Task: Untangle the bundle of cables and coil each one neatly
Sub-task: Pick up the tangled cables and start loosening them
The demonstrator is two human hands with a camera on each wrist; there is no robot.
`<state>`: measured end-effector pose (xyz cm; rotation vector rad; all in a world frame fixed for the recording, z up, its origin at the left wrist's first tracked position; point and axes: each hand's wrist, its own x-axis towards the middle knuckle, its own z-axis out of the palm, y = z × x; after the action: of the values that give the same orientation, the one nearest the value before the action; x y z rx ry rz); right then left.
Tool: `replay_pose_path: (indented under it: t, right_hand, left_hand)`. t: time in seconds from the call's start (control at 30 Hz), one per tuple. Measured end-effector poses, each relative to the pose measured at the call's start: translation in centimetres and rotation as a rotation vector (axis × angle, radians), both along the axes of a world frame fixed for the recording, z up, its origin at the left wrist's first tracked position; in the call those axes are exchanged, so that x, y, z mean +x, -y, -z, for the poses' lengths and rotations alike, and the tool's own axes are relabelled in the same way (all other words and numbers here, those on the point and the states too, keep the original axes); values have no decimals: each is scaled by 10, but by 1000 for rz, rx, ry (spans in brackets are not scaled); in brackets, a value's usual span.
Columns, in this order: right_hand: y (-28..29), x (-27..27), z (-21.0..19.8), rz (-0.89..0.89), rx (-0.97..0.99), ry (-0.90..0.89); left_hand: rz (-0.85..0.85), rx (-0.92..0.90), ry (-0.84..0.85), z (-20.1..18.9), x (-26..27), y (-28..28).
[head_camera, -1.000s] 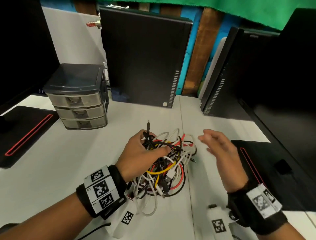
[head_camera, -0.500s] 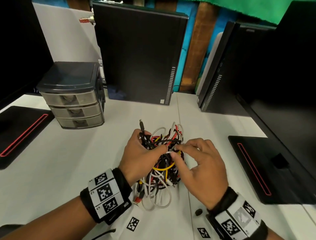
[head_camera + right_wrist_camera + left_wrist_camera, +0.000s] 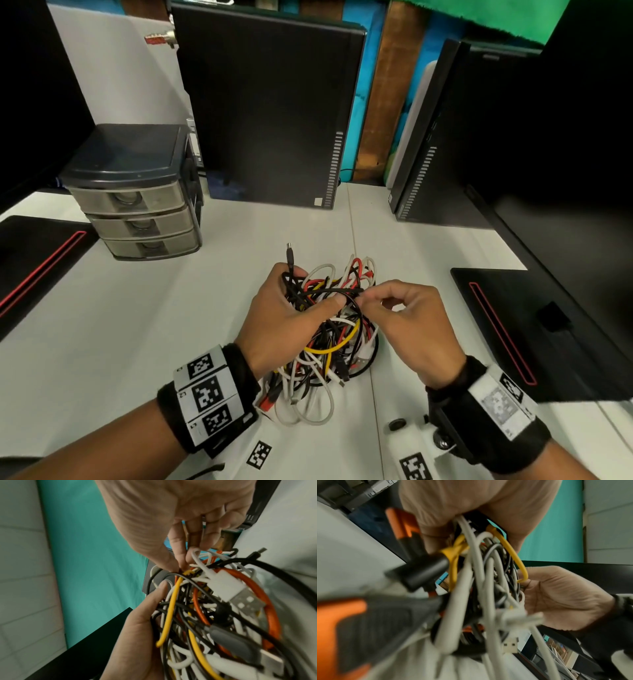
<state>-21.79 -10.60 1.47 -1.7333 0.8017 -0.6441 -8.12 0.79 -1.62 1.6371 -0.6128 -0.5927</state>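
A tangled cable bundle (image 3: 337,337) of black, white, red and yellow leads lies on the white table (image 3: 137,342), with its top raised. My left hand (image 3: 301,301) grips the bundle's upper left part, thumb across the front. A black plug (image 3: 290,251) sticks up above the fingers. My right hand (image 3: 364,298) pinches a thin black cable (image 3: 339,291) at the top of the tangle between thumb and forefinger. In the right wrist view, the right hand (image 3: 181,566) pinches where black and yellow strands cross in the bundle (image 3: 223,608). In the left wrist view, the left hand (image 3: 471,513) clutches the bundle (image 3: 488,588).
A grey three-drawer unit (image 3: 137,202) stands at the back left. Two black computer towers (image 3: 267,102) (image 3: 442,144) stand at the back. Black mats with a red line lie at the left (image 3: 37,260) and right (image 3: 507,325) edges.
My right hand, open and off to the right a second ago, has come in to the bundle and now pinches a strand. My left hand has kept its grip.
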Motion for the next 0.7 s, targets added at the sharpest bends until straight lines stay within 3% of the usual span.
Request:
replay_pose_path:
  t: [0.13, 0.23, 0.37, 0.43, 0.6, 0.7]
  right_hand:
    - [-5, 1, -2, -32, 52, 73]
    - [-9, 2, -7, -145, 380, 202]
    - [-1, 1, -9, -213, 580, 111]
    - [4, -2, -8, -234, 611, 130]
    - [5, -11, -9, -540, 525, 297]
    - [11, -10, -15, -439, 506, 327]
  left_hand:
    - [-103, 20, -48, 1, 2, 4]
    - [-123, 0, -74, -2, 6, 4]
    - [-40, -5, -23, -1, 5, 2]
    - [-50, -1, -36, -1, 6, 3]
    - [-174, 30, -216, 0, 26, 4]
    - [-134, 92, -263, 6, 37, 2]
